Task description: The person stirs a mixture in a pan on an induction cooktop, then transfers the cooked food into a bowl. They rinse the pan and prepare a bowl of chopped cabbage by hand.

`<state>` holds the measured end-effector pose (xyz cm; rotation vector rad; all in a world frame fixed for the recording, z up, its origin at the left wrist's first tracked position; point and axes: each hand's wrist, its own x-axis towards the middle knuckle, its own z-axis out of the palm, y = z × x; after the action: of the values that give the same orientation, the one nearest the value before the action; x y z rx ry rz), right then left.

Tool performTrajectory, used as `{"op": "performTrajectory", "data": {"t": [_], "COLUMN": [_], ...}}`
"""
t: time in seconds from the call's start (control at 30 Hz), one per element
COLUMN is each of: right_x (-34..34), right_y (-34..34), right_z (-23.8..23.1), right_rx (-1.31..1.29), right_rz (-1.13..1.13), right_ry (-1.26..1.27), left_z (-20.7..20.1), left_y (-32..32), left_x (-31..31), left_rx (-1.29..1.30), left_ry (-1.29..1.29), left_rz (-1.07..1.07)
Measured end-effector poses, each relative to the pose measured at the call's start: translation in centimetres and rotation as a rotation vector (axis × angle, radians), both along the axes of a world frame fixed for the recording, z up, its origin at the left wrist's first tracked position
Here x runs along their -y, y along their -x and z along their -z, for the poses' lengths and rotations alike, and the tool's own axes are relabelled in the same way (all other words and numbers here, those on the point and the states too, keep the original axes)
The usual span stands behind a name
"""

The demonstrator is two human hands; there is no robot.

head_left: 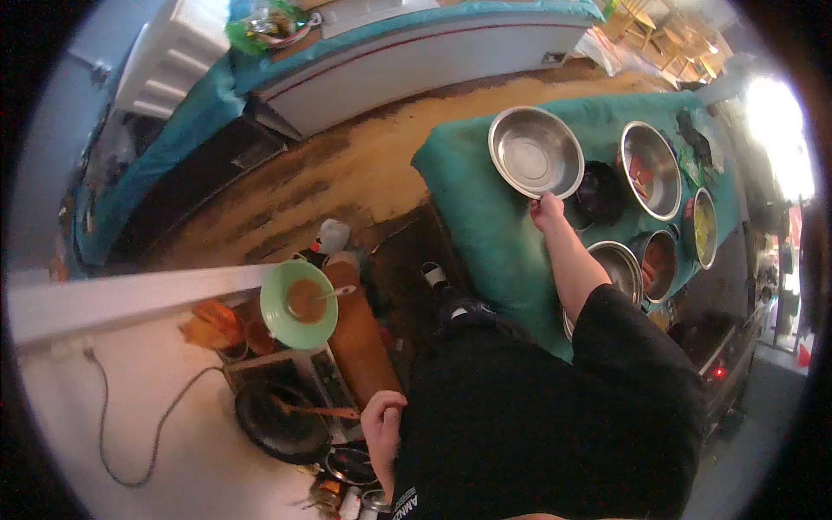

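Observation:
My right hand [548,211] is closed on the near rim of a wide steel basin [537,152], which looks bare inside. The basin is over the green-covered table [468,191] to my right; whether it rests there or is lifted I cannot tell. Down on the left, my left hand [382,425] hangs with curled fingers and nothing visible in them. Just beside it ends the handle of a wooden spatula [321,411], whose head lies in a black wok [282,425]. A pale green bowl [273,303] of brown liquid, with a ladle [336,293] in it, stands beyond the wok.
A black bowl [601,195] sits next to the basin. Steel bowls with food [669,186] and a yellow-filled bowl [689,230] stand farther right. A brown board [360,338] lies by the stove. A power cord [165,438] crosses the white counter. A long counter [416,65] lines the back.

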<state>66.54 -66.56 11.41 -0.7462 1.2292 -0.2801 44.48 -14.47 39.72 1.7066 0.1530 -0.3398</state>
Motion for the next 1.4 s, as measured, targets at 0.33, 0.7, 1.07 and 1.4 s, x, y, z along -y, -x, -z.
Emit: {"op": "performTrajectory", "data": {"t": [0.33, 0.7, 1.07, 1.4], "right_x": [7.0, 7.0, -9.6, -19.7], "right_y": [1.0, 2.8, -12.1, -33.0], "right_z": [1.0, -1.7, -7.1, -0.4], "right_rx": [-0.353, -0.391, -0.184, 0.148], "right_rz": [-0.035, -0.164, -1.388, -2.31], "right_ry": [0.327, 0.156, 0.531, 0.623], "left_z": [1.2, 2.1, 5.5, 7.8], "left_y": [-13.5, -17.3, -17.4, -25.8], "left_x": [5.4, 4.6, -0.6, -0.2], "left_rx": [-0.052, -0.1, 0.009, -0.257], "left_ry": [-0.078, -0.039, 0.106, 0.088], "left_rz": [0.336, 0.578, 0.342, -0.233]}}
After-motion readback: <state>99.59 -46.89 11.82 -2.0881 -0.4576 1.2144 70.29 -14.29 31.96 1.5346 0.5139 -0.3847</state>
